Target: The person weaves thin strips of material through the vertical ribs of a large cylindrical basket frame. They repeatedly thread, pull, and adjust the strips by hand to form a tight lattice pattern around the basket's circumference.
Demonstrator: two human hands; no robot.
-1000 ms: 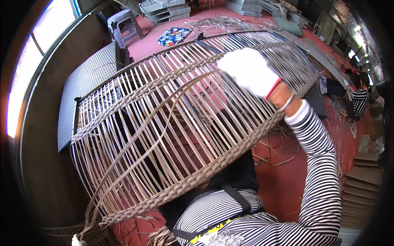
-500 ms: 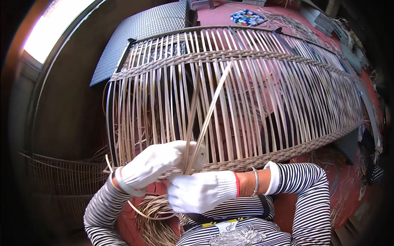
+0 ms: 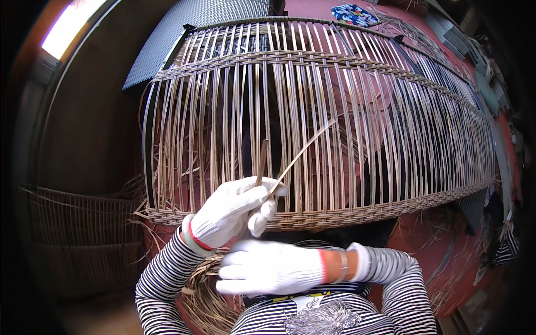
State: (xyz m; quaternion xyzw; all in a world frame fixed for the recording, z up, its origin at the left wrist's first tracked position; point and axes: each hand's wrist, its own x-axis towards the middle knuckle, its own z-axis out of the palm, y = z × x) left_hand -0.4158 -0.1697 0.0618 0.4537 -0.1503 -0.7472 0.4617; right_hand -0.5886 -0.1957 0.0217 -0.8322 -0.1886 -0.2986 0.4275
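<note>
A large half-woven rattan frame (image 3: 335, 128) with many upright ribs and woven bands along its top and bottom leans across my lap. My left hand (image 3: 234, 209), in a white glove, pinches two thin rattan strips (image 3: 285, 159) just in front of the lower woven band. Below it my right hand (image 3: 273, 267), also gloved, lies flat with fingers together pointing left, over a coil of loose rattan (image 3: 209, 293). I cannot see whether it holds a strand.
A second woven panel (image 3: 78, 240) stands at my left. A dark grey mat (image 3: 195, 28) lies behind the frame on the red floor. Loose rattan scraps (image 3: 441, 229) are scattered at the right, and a patterned blue object (image 3: 354, 14) lies far back.
My right hand came down from the frame's upper rim to my lap, and both hands met at the lower band. The strips in my left hand now stick up shorter than half a second ago.
</note>
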